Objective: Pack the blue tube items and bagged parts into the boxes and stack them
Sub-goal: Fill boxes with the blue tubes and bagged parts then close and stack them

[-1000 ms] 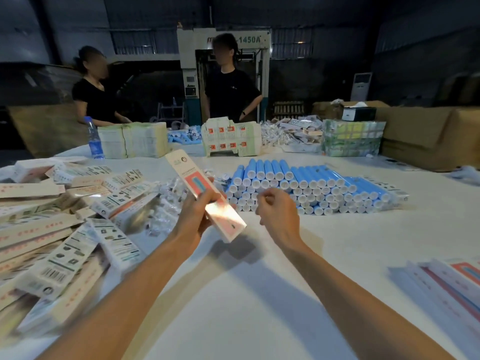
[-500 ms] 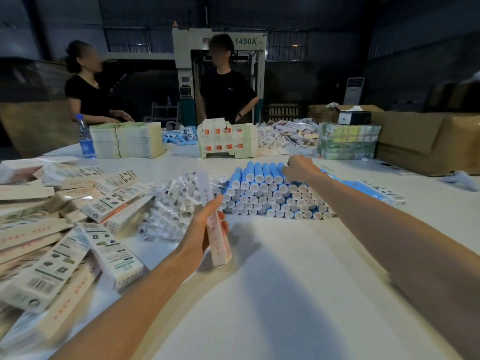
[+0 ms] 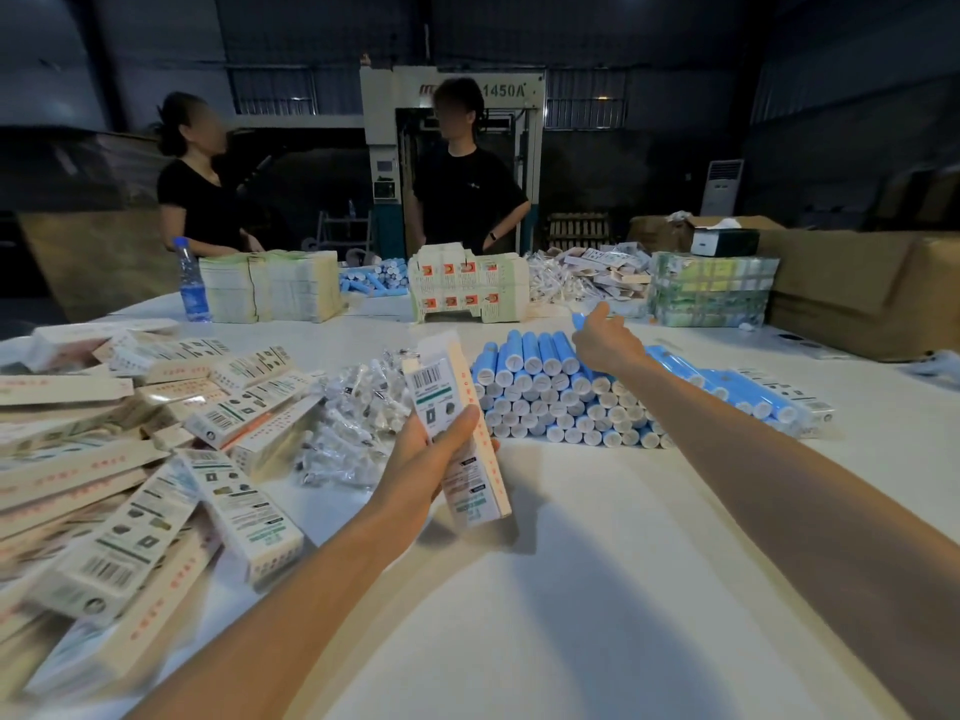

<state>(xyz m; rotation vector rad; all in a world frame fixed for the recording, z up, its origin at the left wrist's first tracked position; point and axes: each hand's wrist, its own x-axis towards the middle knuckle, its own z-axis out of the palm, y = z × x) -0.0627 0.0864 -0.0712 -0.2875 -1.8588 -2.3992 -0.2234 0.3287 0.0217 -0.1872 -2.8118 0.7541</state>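
My left hand (image 3: pixel 422 462) grips a long white carton box (image 3: pixel 457 433) and holds it upright over the table, barcode side toward me. My right hand (image 3: pixel 605 343) is stretched out above the far side of the pile of blue tubes (image 3: pixel 540 400). Its fingers are curled round one blue tube (image 3: pixel 577 321), of which only the tip shows above the hand. A heap of clear bagged parts (image 3: pixel 358 418) lies between the tube pile and a jumble of the same white boxes (image 3: pixel 156 459) on the left.
Two people stand at the far side of the white table (image 3: pixel 597 589). Along that far edge are a water bottle (image 3: pixel 192 288), stacks of flat cartons (image 3: pixel 270 288), a bundle of folded boxes (image 3: pixel 467 291) and a wrapped green bundle (image 3: pixel 711 293). Brown cardboard boxes (image 3: pixel 857 288) stand at right.
My right hand went from near the box out to the tube pile and took hold of one blue tube. My left hand turned the box upright, barcode side facing me.
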